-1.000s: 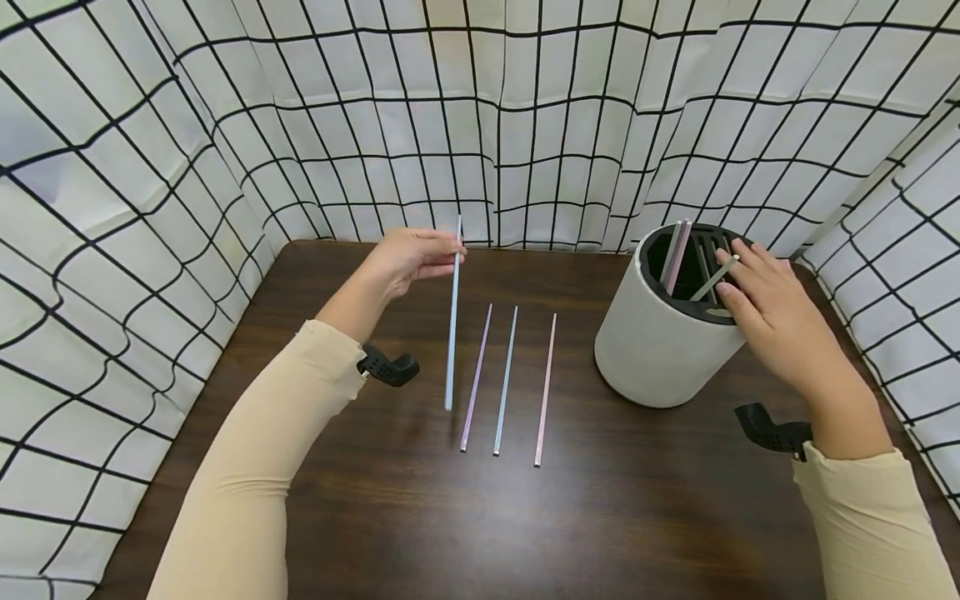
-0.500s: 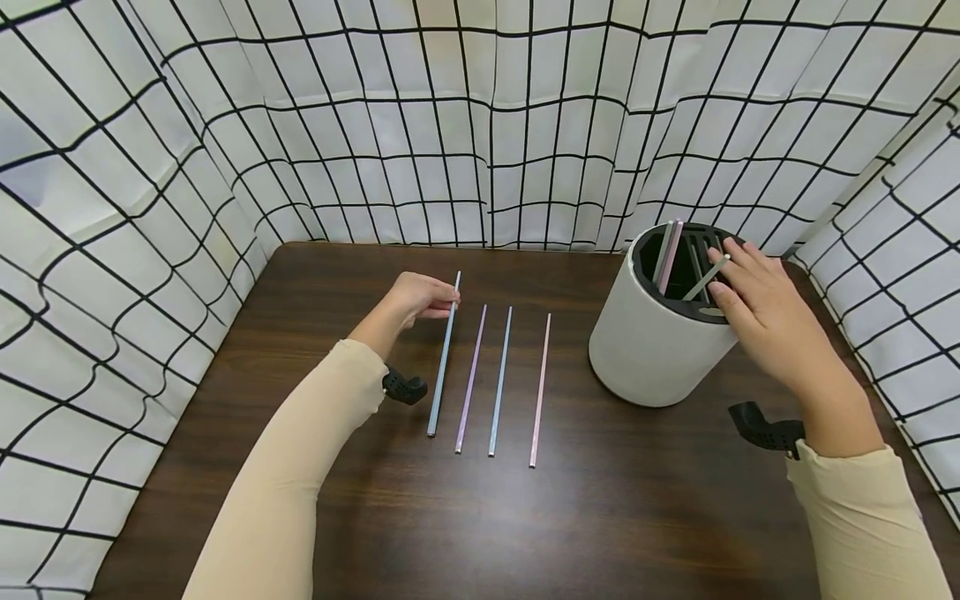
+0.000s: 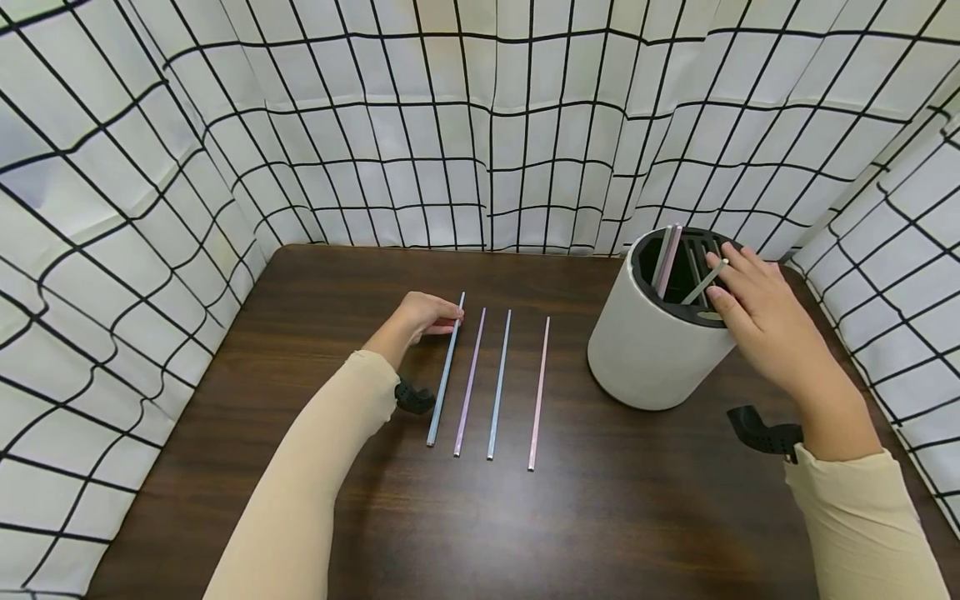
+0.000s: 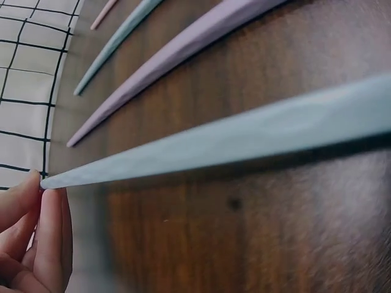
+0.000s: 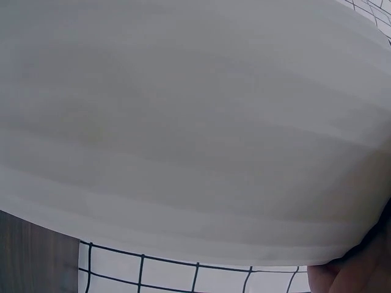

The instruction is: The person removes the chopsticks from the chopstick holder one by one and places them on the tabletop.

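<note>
My left hand (image 3: 422, 317) pinches the far, thin end of a light blue chopstick (image 3: 445, 379) between thumb and fingers; in the left wrist view this chopstick (image 4: 244, 135) runs close over the tabletop. Right of it lie a purple chopstick (image 3: 469, 385), another blue chopstick (image 3: 499, 385) and a pink chopstick (image 3: 538, 396), roughly side by side. My right hand (image 3: 765, 329) rests, fingers extended, on the black slotted top of a white round utensil holder (image 3: 637, 354). The holder's white wall (image 5: 183, 140) fills most of the right wrist view.
Several sticks stand in the holder, among them a pink stick (image 3: 670, 260) and a grey-green stick (image 3: 705, 282) leaning by my right hand. A dark wooden table (image 3: 420, 525) carries everything. White grid-patterned curtain (image 3: 465, 125) encloses its back and sides.
My left hand has come down and nearer with the blue chopstick, bringing it from above the table to lie alongside the others. The right hand stays on the holder.
</note>
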`<state>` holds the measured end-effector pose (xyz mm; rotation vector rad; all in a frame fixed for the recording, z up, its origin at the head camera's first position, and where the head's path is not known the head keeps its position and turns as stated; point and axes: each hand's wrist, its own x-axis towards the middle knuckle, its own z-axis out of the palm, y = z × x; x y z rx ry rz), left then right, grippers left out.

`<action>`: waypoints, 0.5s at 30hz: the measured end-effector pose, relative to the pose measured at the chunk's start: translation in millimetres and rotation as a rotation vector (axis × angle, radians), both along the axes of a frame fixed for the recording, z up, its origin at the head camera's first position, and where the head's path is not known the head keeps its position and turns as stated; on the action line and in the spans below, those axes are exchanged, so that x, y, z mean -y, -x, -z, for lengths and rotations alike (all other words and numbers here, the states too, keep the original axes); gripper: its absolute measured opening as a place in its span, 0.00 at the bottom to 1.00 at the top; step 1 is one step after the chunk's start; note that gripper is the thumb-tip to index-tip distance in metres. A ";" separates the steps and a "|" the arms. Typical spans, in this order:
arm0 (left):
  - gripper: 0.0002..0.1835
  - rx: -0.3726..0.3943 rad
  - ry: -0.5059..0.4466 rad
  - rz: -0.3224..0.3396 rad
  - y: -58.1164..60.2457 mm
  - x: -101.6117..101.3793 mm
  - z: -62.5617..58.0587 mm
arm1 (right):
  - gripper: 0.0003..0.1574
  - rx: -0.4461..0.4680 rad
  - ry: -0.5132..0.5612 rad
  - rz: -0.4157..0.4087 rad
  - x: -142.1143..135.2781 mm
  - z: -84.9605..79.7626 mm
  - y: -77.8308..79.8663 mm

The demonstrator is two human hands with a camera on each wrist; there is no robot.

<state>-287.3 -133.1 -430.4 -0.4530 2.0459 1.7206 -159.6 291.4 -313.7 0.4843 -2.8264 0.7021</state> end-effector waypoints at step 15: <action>0.15 -0.052 0.106 0.006 -6.6 -2.9 9.3 | 0.33 -0.007 -0.007 -0.005 -0.3 0.7 0.6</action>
